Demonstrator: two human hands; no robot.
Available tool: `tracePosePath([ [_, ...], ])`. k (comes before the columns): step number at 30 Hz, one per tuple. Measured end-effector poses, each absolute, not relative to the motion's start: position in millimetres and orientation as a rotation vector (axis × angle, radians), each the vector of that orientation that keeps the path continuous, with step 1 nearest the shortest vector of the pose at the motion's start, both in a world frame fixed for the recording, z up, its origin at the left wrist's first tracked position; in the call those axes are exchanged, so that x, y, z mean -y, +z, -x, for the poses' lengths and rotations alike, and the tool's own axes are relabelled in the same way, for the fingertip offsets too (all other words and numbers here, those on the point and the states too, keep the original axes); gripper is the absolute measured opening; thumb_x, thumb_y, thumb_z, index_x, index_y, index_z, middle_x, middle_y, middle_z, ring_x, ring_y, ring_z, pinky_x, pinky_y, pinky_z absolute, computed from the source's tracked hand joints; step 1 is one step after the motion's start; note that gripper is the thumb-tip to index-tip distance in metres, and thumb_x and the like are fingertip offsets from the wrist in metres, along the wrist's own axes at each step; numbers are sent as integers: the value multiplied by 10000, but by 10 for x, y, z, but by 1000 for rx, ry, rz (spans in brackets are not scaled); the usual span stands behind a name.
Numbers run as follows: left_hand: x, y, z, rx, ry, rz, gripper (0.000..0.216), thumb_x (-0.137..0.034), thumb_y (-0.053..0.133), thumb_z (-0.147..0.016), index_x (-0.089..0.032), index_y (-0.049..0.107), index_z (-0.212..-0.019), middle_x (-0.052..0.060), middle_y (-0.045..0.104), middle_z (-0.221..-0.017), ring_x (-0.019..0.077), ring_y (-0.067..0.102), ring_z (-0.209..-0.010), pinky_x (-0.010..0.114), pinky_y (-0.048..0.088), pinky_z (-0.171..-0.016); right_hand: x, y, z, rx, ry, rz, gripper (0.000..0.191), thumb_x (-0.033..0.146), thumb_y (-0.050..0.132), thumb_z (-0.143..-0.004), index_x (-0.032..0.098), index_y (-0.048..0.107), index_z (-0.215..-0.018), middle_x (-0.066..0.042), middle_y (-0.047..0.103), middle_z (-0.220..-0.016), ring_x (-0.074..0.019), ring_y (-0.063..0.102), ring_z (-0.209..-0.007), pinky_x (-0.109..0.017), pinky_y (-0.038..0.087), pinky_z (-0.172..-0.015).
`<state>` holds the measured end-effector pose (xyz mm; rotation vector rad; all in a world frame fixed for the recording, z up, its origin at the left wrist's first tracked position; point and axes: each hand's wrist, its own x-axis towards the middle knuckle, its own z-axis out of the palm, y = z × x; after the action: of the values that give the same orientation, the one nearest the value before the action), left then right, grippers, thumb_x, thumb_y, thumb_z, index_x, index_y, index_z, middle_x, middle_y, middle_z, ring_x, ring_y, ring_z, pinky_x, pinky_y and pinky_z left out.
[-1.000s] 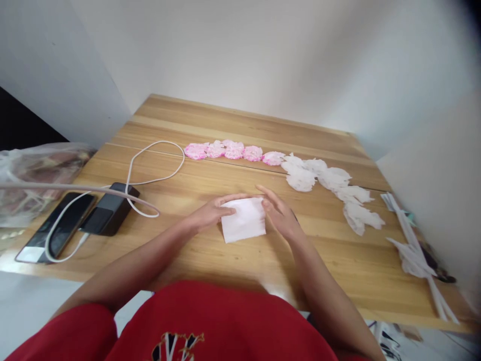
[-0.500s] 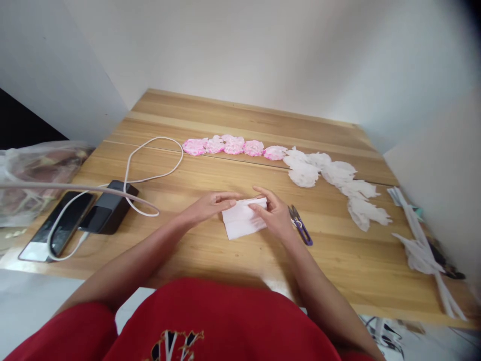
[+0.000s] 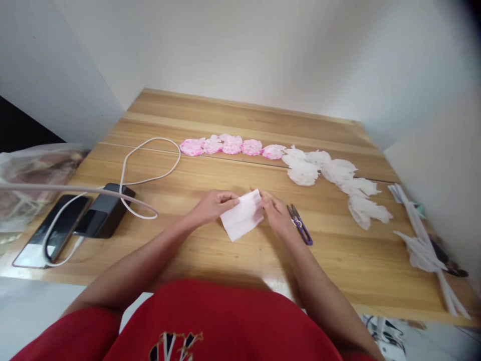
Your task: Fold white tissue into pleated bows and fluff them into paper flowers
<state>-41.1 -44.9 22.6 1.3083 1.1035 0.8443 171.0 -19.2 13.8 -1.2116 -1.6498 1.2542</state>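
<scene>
- White sheet, between the hands over the table, slants more than before.
- Left hand, pinching its upper left edge.
- Right hand, half-curled, gripping its right edge; fingertips partly hidden.

Red shirt, gold-edged emblem.

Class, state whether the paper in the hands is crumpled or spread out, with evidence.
Spread out: the paper shows a broad, mostly flat face and straight edges. Hidden folds: cannot tell.
</scene>
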Motion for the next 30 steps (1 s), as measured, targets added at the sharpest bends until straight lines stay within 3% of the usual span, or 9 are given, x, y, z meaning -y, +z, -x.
tracePosePath([
  [3, 463, 207, 393, -1070, 849, -1314, 352, -428, 572, -818, -115, 695, -919, 43, 678, -828, 129, 575, -700, 214, 416, -628, 167, 108, -1715, 1643, 1364, 1242, 537, 618, 499, -825, 166, 714, -1020, -82, 715, -892, -239, 643, -866, -325, 493, -726],
  [7, 493, 169, 380, -1093, 822, -1326, 390, -447, 550, -839, -120, 688, -1000, 45, 668, -833, 128, 560, -677, 212, 414, -590, 187, 111, -1693, 1526, 1474, 1244, 452, 565, 647, -723, 166, 699, -930, -41, 695, -795, -168, 603, -677, -257, 457, -582],
  [12, 509, 245, 394, -1068, 803, -1456, 396, -461, 486, -888, -120, 682, -935, 40, 655, -826, 131, 558, -710, 206, 408, -600, 267, 149, -1673, 1532, 1313, 1295, 311, 481, 672, -724, 170, 662, -722, 25, 566, -584, -99, 460, -510, -214, 351, -467],
  [18, 484, 344, 324, -1097, 783, -1482, 332, -445, 576, -829, -137, 686, -889, 25, 668, -783, 135, 573, -683, 201, 408, -579, 323, 178, -1660, 1644, 1190, 1283, 296, 476, 632, -773, 186, 692, -784, 4, 616, -646, -129, 514, -562, -236, 393, -506],
  [24, 414, 376, 256, -1112, 896, -1375, 318, -435, 598, -783, -122, 654, -775, 5, 617, -689, 105, 513, -597, 193, 355, -521, 215, 121, -1772, 1593, 1343, 1171, 523, 617, 431, -861, 197, 709, -1001, -66, 704, -842, -220, 630, -780, -315, 493, -658],
  [30, 415, 189, 229, -1130, 996, -1219, 351, -466, 634, -737, -116, 626, -762, -4, 578, -671, 93, 483, -580, 197, 352, -526, 177, 69, -1767, 1562, 1649, 1182, 482, 471, 747, -663, 165, 692, -1031, -49, 705, -868, -169, 615, -687, -281, 476, -615],
])
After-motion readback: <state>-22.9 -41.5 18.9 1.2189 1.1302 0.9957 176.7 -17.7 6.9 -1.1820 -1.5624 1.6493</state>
